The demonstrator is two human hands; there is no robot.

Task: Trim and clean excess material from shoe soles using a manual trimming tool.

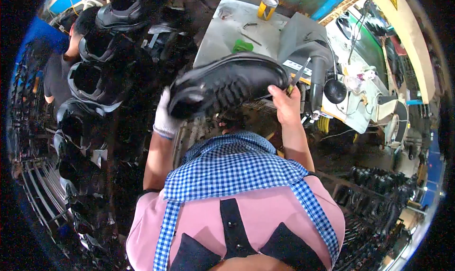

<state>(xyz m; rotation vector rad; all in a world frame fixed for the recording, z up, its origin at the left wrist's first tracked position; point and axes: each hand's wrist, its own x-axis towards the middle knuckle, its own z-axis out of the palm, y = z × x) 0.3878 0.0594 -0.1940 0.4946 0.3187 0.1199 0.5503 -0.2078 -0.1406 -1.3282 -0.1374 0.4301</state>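
A black lace-up shoe (pixel 237 79) is held up sideways in front of my chest, its opening toward the left and its toe toward the right. My left hand (pixel 166 117), in a whitish knit glove, grips the heel end; the shoe hides most of its fingers. Bare, my right hand (pixel 286 104) has its thumb against the toe. From its closed fingers a slim pointed metal tool (pixel 301 72) with a yellowish part sticks up; I cannot make out its exact kind. The shoe's heel end is blurred.
Several dark shoes (pixel 97 81) stand in a curved row on the left, near another person (pixel 66 67). Ahead is a white worktable (pixel 222 24) with a green cloth-like piece (pixel 242 46) and a yellow can (pixel 268 8). A grey machine (pixel 303 39) stands right of it.
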